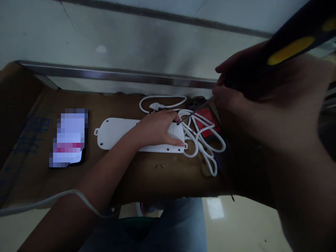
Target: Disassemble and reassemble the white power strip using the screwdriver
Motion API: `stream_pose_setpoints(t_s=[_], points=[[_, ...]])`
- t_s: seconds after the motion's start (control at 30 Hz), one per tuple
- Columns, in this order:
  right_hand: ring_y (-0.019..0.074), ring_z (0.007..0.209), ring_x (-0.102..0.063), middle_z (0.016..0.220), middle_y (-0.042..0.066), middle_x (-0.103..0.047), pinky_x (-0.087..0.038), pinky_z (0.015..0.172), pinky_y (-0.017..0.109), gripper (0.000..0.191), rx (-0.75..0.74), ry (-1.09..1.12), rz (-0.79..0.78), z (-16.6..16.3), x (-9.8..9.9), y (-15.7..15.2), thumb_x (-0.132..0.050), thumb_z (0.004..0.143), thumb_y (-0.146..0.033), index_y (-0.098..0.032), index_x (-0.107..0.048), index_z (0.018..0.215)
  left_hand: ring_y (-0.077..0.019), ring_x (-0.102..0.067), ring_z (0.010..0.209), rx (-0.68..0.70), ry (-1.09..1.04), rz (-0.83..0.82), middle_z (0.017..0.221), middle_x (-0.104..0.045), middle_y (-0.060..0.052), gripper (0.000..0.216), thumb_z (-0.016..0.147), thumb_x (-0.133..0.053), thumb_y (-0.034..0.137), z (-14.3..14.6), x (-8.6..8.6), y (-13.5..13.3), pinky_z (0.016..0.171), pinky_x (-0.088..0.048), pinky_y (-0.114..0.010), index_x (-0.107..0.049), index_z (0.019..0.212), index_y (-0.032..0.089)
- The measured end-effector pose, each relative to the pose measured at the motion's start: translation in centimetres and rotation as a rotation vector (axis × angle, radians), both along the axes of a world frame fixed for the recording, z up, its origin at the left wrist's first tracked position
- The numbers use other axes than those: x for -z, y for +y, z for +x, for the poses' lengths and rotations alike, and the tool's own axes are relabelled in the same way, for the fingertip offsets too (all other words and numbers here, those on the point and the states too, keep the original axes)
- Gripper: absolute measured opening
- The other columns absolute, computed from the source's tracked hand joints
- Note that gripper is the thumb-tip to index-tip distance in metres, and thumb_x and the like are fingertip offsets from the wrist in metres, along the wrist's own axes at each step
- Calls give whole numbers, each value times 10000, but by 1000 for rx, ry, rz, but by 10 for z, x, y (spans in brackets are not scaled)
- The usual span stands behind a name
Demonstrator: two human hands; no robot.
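Observation:
A white power strip (118, 131) lies with its screw-hole side up on brown cardboard. Across its right end my left hand (159, 129) is spread, thumb and fingers gripping the two long edges. My right hand (262, 94) is wrapped round a screwdriver (291, 50) with a black and yellow handle. Its thin shaft slants down to the left, and the tip meets a hole near the strip's upper right corner. Two small screws (160, 166) lie on the cardboard just below the strip. The strip's white cord (210, 150) is coiled at its right.
A phone (69, 136) with a lit, pixelated screen lies at the left. A plug (156, 106) rests behind the strip. Under the cord is a red item (206, 120), partly covered. A pale wall with a metal strip (118, 75) borders the cardboard (126, 178) at the back.

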State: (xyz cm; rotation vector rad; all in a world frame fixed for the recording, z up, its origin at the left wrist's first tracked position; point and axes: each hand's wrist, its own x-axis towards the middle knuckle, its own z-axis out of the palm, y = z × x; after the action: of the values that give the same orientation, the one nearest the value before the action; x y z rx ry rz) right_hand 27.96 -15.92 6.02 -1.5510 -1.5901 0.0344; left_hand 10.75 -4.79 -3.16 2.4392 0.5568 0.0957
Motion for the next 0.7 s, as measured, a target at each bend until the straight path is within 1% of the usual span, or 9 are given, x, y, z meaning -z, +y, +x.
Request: stream_pose_setpoints(t_s=[0.07,0.13,0.2,0.27,0.33,0.43,0.57,0.63,0.7], points=[[55,790,-627,877,-21,-698,-526,674,260,209,13,2,-6,1,0,0,-778,835,-353,-235,-726,999,-340,-635,1197,5,-17,6,1348,-677,-110,732,702,-844,622,0,1,0,995,-486,-418,-643,1272,209],[58,802,-633,895,-17,-705,-529,689,268,208,27,21,-3,1,0,1,-793,823,-323,-230,-731,998,-323,-640,1179,30,-75,8,1311,-686,-107,644,740,-837,571,0,1,0,992,-486,-408,-657,1229,193],[60,803,-635,902,-13,-708,-524,689,273,231,52,43,3,2,2,2,-820,803,-317,-219,-734,994,-267,-661,1111,57,-192,-31,1226,-703,-93,420,859,-753,467,0,2,0,956,-493,-366,-681,1156,178],[56,791,-630,879,-12,-702,-509,673,263,269,98,56,0,2,3,4,-845,783,-345,-205,-738,987,-202,-675,994,58,-314,-90,1120,-711,-74,235,962,-627,360,1,3,1,872,-499,-313,-707,1078,172],[56,788,-626,840,-11,-690,-491,653,245,325,128,70,-2,2,4,5,-876,744,-388,-188,-744,963,-169,-668,896,37,-379,-116,1037,-716,-60,215,1000,-561,298,2,5,2,802,-488,-290,-728,1041,170],[64,813,-632,822,-10,-681,-478,647,236,393,97,85,21,-1,5,5,-889,709,-463,-177,-745,937,-167,-661,856,17,-387,-77,999,-736,-52,200,998,-571,257,3,6,2,809,-480,-299,-747,1033,171],[36,721,-579,791,-18,-653,-455,635,247,435,31,89,72,-6,5,3,-740,839,-597,-190,-731,991,-166,-668,857,-16,-386,-42,975,-757,-39,144,978,-620,228,3,5,1,827,-476,-300,-754,998,177],[36,721,-563,770,-14,-627,-424,624,247,391,44,60,122,-7,6,3,-712,878,-570,-198,-729,997,-161,-667,845,-37,-388,-37,951,-761,-33,109,961,-659,228,3,5,0,806,-472,-293,-754,974,175],[49,785,-584,809,-5,-627,-430,648,257,305,77,24,171,-7,7,4,-734,888,-496,-208,-719,988,-161,-668,838,-51,-385,-32,934,-764,-30,97,952,-685,244,3,6,0,789,-471,-291,-753,958,177]])
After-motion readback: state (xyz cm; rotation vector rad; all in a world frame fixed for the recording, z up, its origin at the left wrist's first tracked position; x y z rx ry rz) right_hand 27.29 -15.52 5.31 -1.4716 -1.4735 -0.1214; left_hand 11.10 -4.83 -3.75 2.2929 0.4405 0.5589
